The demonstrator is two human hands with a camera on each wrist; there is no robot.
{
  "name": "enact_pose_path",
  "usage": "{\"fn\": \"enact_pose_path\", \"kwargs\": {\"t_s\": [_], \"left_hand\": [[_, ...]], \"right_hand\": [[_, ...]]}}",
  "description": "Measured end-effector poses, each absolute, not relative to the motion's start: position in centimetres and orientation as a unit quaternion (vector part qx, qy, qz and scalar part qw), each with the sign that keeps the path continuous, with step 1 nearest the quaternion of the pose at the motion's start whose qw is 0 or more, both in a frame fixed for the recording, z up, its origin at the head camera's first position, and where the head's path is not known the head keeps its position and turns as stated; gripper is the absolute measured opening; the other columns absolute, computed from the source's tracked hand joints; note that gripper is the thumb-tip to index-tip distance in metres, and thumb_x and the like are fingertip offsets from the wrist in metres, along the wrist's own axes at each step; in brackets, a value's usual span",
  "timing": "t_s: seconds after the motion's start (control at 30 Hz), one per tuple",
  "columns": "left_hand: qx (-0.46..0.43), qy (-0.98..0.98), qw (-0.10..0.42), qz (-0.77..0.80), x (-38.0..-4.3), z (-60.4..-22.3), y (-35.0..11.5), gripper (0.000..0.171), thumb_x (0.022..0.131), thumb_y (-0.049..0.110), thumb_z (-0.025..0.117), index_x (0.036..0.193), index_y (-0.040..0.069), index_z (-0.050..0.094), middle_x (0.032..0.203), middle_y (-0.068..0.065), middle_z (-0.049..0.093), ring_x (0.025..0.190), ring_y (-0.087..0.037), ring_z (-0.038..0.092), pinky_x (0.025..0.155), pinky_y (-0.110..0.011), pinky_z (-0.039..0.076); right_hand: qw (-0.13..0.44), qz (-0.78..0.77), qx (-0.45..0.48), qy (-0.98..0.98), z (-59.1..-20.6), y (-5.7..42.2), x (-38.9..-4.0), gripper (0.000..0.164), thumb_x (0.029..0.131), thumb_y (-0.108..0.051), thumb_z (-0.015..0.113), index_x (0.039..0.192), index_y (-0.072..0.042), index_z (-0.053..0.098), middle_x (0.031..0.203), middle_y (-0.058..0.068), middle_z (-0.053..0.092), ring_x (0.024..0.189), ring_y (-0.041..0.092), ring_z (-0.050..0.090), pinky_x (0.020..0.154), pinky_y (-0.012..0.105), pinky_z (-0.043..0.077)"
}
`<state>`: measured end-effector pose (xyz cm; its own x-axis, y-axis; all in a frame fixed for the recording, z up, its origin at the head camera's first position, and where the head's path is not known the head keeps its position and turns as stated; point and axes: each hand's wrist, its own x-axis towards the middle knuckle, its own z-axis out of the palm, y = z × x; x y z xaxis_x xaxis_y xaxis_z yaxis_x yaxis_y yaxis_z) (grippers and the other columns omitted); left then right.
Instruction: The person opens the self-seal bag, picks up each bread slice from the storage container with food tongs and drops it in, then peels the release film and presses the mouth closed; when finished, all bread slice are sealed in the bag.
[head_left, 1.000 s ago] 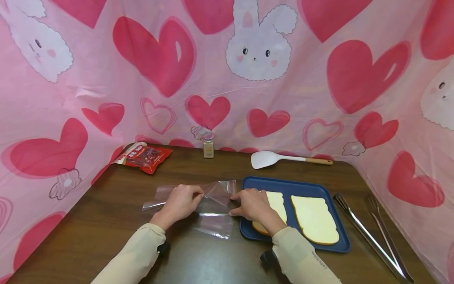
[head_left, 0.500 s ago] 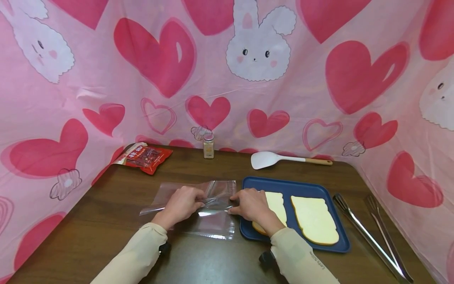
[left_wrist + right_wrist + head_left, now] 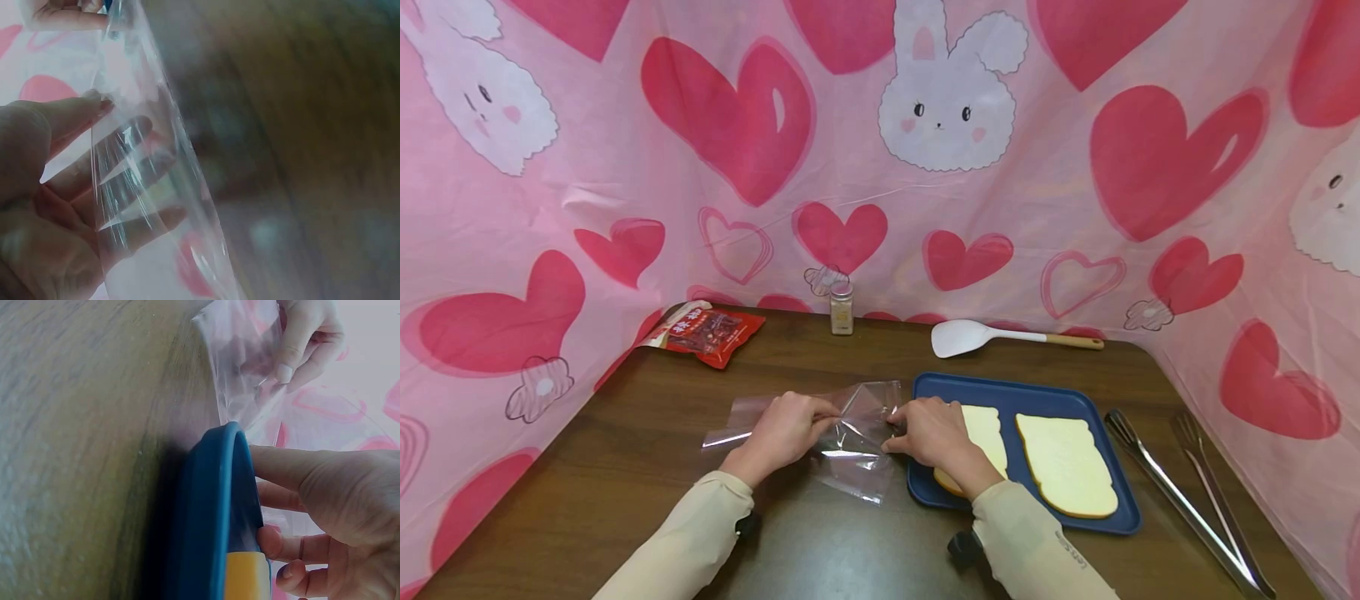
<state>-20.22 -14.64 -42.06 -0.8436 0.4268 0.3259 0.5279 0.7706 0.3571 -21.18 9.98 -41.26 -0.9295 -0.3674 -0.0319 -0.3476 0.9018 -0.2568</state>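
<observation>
A clear plastic bag (image 3: 853, 473) lies crumpled on the table in front of me. My left hand (image 3: 781, 432) pinches its film near the middle; in the left wrist view the thumb is on one side and the other fingers show through the film (image 3: 147, 187). My right hand (image 3: 931, 432) is at the bag's right edge, thumb and index finger at the film, with its palm over the left side of the blue tray (image 3: 1011, 390). One bread slice (image 3: 985, 425) on the tray is partly hidden under that hand. Another bread slice (image 3: 1066, 462) lies to its right.
Steel tongs (image 3: 1180, 492) lie right of the tray. Behind it rests a white spatula (image 3: 962, 337) with a wooden handle. A seasoning jar (image 3: 842, 310) stands at the back, and a red food packet (image 3: 715, 333) lies back left. Patterned pink cloth (image 3: 850, 167) surrounds the table.
The bag's film flattened toward me half a second ago and is now drawn up and creased again by my left hand, which has shifted slightly. The right hand stays almost still.
</observation>
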Motion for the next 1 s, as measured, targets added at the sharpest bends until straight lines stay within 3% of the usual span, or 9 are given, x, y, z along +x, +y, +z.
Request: {"fn": "enact_pose_path", "kwargs": {"t_s": [0.4,0.63,0.9,1.0], "left_hand": [[-0.259,-0.934,0.113,-0.218,-19.93,-41.67,-14.82,0.008,0.094,0.013,0.079,0.098,0.009,0.084,0.091,-0.002,0.082,0.083,-0.018,0.076,0.076,-0.044,0.061],[-0.25,-0.938,0.118,-0.207,-19.9,-41.43,-14.69,0.002,0.091,0.011,0.081,0.091,0.011,0.083,0.086,0.0,0.079,0.078,-0.014,0.073,0.073,-0.041,0.06],[-0.254,-0.943,0.041,-0.211,-20.11,-41.79,-14.14,0.014,0.085,0.019,0.089,0.096,0.015,0.081,0.085,0.005,0.075,0.077,-0.009,0.066,0.07,-0.034,0.055],[-0.269,-0.942,0.035,-0.197,-20.17,-42.06,-14.01,0.01,0.086,0.019,0.088,0.092,0.017,0.081,0.082,0.008,0.073,0.078,-0.009,0.065,0.069,-0.033,0.054]], "right_hand": [[0.031,-0.122,-0.188,0.974,-41.54,10.16,-21.45,0.038,0.082,-0.047,0.089,0.115,-0.028,0.084,0.105,0.003,0.08,0.084,0.022,0.062,0.071,0.04,0.042],[0.034,-0.122,-0.189,0.974,-41.67,10.26,-21.5,0.038,0.082,-0.048,0.089,0.115,-0.029,0.083,0.11,0.002,0.08,0.083,0.02,0.061,0.07,0.039,0.039],[0.038,-0.129,-0.195,0.972,-41.6,10.37,-21.51,0.039,0.083,-0.047,0.088,0.116,-0.027,0.083,0.108,0.003,0.08,0.085,0.021,0.062,0.072,0.041,0.043],[0.039,-0.131,-0.196,0.971,-41.52,10.36,-21.46,0.039,0.084,-0.047,0.088,0.116,-0.026,0.083,0.109,0.003,0.08,0.088,0.022,0.063,0.074,0.042,0.044]]}}
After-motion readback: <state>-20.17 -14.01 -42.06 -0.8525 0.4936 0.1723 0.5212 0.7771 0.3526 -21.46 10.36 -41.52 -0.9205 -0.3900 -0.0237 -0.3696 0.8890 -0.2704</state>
